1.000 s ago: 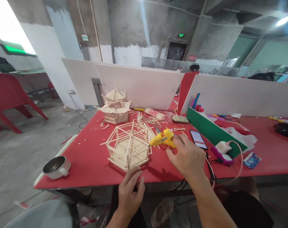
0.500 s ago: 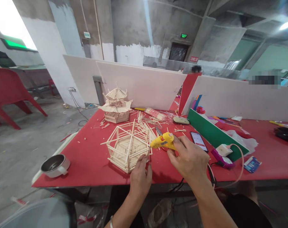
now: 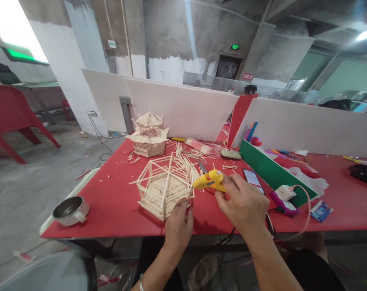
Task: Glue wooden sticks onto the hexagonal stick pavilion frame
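A hexagonal frame of thin wooden sticks point(image 3: 164, 190) stands on the red table in front of me. My left hand point(image 3: 179, 220) is closed on its near right edge, fingers bent over the lower sticks. In my right hand point(image 3: 242, 200) is a yellow hot glue gun point(image 3: 208, 180), its nozzle pointing left at the frame's right corner post. The nozzle tip is touching or very close to that post; I cannot tell which. Behind the frame stands a stick-built pagoda model point(image 3: 149, 135) with two roofs. Loose wooden sticks point(image 3: 186, 163) lie scattered between them.
A metal cup point(image 3: 70, 210) stands at the table's left edge. Right of my right hand are a phone point(image 3: 253, 180), a purple power strip point(image 3: 283, 204) with a white plug and cable, a blue card box point(image 3: 321, 211) and an upright green board point(image 3: 271, 167). White partitions point(image 3: 183, 109) line the back.
The glue gun and my right hand have shifted very slightly right in the picture, as the whole view has moved a little. My left hand keeps its place on the frame.
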The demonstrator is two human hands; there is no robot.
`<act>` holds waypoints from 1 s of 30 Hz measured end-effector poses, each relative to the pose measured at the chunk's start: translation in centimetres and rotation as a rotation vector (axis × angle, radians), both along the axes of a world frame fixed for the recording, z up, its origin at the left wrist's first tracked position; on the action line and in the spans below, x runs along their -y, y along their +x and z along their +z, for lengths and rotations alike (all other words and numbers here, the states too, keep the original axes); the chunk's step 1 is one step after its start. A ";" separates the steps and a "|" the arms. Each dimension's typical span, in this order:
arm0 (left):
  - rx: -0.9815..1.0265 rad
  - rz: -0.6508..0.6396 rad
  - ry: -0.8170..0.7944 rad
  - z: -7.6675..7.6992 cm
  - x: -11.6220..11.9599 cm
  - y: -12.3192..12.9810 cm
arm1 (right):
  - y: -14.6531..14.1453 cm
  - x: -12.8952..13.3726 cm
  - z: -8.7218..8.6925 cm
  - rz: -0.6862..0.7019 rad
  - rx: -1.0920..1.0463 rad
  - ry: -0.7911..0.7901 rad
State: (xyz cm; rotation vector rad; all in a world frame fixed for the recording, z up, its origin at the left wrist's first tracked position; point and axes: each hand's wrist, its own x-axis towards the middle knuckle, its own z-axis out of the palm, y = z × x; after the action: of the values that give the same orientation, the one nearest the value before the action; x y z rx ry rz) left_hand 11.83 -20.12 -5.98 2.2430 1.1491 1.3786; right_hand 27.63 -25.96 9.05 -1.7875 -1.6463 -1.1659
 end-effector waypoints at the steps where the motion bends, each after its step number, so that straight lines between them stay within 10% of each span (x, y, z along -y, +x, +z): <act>1: 0.002 -0.001 -0.001 0.0 0.0 0.0 | 0.0 0.0 0.0 0.000 -0.001 -0.001; 30: 0.054 -0.034 0.028 0.1 0.1 -1.0 | 0.6 -0.5 -0.6 -0.001 -0.082 -0.002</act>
State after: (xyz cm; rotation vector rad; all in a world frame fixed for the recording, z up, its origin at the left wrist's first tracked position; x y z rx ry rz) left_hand 10.86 -20.20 -5.86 2.2200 1.0759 1.4413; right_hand 28.24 -25.46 8.47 -1.8127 -1.6000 -1.0769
